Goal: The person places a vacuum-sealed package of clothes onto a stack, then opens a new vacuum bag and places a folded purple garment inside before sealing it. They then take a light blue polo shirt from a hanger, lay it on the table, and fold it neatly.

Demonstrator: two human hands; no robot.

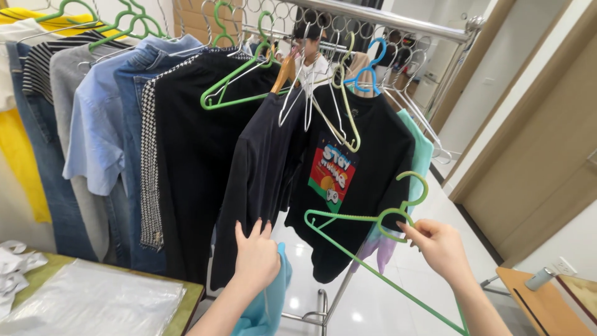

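Note:
My right hand [438, 247] grips an empty green plastic hanger [373, 219] by the neck below its hook, holding it in front of the clothes rack [398, 22]. My left hand [255, 255] clasps a teal garment [270, 305] that hangs down beneath it, close to the hem of a dark long-sleeved shirt [258, 168]. Behind the hanger hangs a black T-shirt with a colourful print [354, 168]. A mint garment [420, 149] hangs to its right.
The steel rack holds several clothes: a black dress [186, 155], blue denim [134, 112], a light blue shirt [93, 124], a yellow piece [18, 162] and spare hangers. A table with clear plastic bags [93, 298] is lower left. A wooden table [541, 305] is lower right.

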